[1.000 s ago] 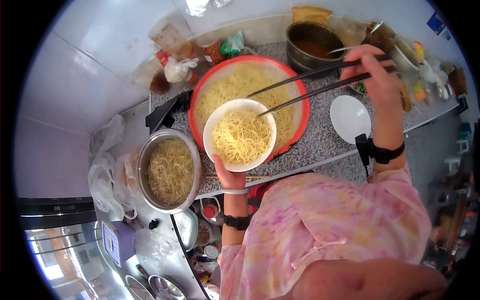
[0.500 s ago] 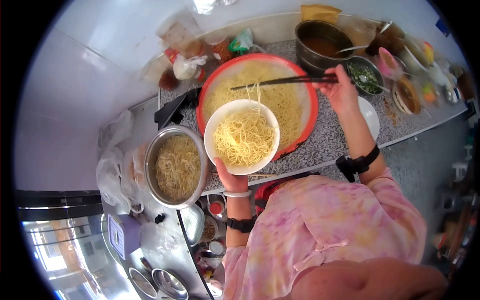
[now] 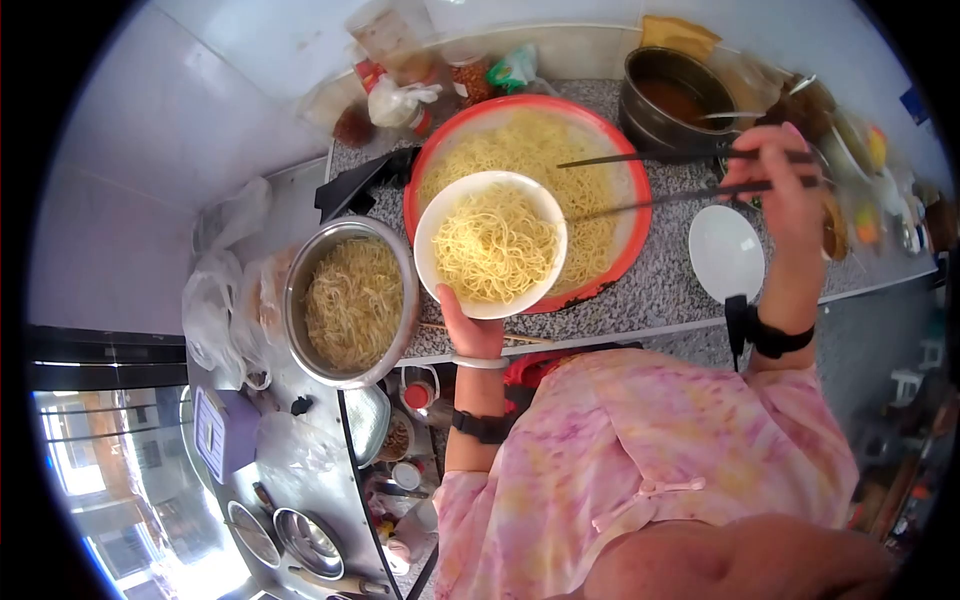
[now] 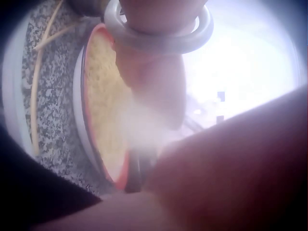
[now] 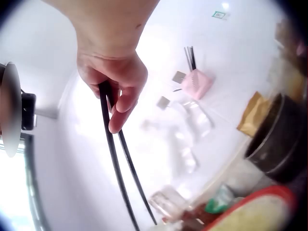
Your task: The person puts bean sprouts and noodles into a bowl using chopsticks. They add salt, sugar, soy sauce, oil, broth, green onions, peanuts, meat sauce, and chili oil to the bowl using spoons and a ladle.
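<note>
Bowl of noodles overhangs red-rimmed tray, presumably to return strays; left hand grips near side, thumb visible, fingers hidden; right hand pinches parted chopsticks.

Yellow noodles, white bowl, black chopsticks.

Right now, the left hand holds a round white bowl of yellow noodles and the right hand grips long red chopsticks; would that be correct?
Not quite: the right hand grips long black chopsticks, not red, as the right wrist view shows.
</note>
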Demonstrator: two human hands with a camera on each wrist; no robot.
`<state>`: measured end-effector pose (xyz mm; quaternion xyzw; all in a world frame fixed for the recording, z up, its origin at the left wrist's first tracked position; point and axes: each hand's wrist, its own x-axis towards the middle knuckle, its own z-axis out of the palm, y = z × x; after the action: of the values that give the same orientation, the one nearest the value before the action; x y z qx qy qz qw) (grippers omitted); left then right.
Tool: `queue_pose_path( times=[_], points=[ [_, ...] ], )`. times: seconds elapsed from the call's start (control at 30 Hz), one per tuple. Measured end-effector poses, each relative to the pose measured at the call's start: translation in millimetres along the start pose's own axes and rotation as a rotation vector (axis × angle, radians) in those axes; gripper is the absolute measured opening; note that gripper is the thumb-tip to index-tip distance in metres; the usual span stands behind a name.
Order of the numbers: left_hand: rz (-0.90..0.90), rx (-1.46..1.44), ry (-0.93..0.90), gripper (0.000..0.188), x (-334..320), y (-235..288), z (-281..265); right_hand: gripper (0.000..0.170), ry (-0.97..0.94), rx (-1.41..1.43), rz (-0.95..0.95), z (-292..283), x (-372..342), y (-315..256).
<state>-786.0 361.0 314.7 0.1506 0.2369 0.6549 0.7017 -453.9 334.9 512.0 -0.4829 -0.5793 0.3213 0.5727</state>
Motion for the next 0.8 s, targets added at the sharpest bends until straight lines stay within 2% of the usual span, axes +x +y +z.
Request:
queue_pose_path(
  times=[0.07,0.1,0.17,0.2,0.23,0.27,0.33,0.37,0.47,0.53,0.57,0.63,0.67,0.7,0.73,0.77,0.8],
  points=[
    [0.042,0.043,0.026,0.056,3.3,-0.5,-3.7,0.028,0.149,-0.099,0.192,24.2,-11.5,26.0],
    [0.039,0.043,0.021,0.056,4.7,-0.4,-3.6,0.028,0.188,0.026,0.200,38.1,-16.5,50.0],
    [0.046,0.047,0.029,0.056,4.4,2.0,-4.0,0.028,0.277,0.066,0.189,61.7,-14.6,86.3],
    [0.052,0.071,0.016,0.057,5.9,2.5,-7.2,0.028,0.353,0.221,0.213,66.2,-8.2,101.9],
    [0.035,0.077,0.012,0.057,4.3,3.5,-6.9,0.028,0.431,0.375,0.233,63.6,-1.6,111.2],
    [0.024,0.080,-0.019,0.058,1.1,5.6,-6.8,0.028,0.449,0.374,0.239,55.7,5.0,115.4],
    [0.020,0.126,-0.048,0.060,-6.8,8.6,-4.0,0.029,0.471,0.664,0.234,38.3,16.1,121.0],
    [0.008,0.129,-0.050,0.060,-10.2,8.0,-8.9,0.030,0.479,0.683,0.190,28.4,17.7,115.3],
    [-0.025,0.138,0.042,0.060,-19.2,9.8,-19.4,0.031,0.546,0.584,0.141,7.9,18.2,103.2],
    [-0.033,0.133,0.054,0.060,-23.5,10.6,-23.1,0.031,0.573,0.205,0.236,-3.6,15.8,111.6],
    [-0.034,0.136,0.067,0.059,-24.7,10.8,-24.4,0.031,0.572,0.201,0.232,-1.4,16.6,121.6],
    [-0.033,0.139,0.066,0.060,-27.2,11.7,-25.8,0.030,0.534,0.094,0.390,12.6,14.6,153.9],
    [-0.025,0.143,0.057,0.061,-27.9,12.6,-25.8,0.030,0.537,0.096,0.387,19.5,14.4,171.3],
    [-0.014,0.147,0.047,0.062,-28.4,13.0,-25.4,0.029,0.587,0.223,0.396,26.5,15.5,188.3],
    [-0.026,0.152,0.059,0.065,-30.7,14.9,-20.6,0.029,0.636,0.351,0.407,31.0,17.3,197.1],
    [-0.027,0.157,0.056,0.065,-31.0,15.6,-20.7,0.029,0.640,0.355,0.406,35.1,19.4,195.0],
    [-0.023,0.151,0.047,0.064,-31.6,16.6,-21.1,0.029,0.556,0.419,0.407,38.4,19.0,191.4]
  ],
)
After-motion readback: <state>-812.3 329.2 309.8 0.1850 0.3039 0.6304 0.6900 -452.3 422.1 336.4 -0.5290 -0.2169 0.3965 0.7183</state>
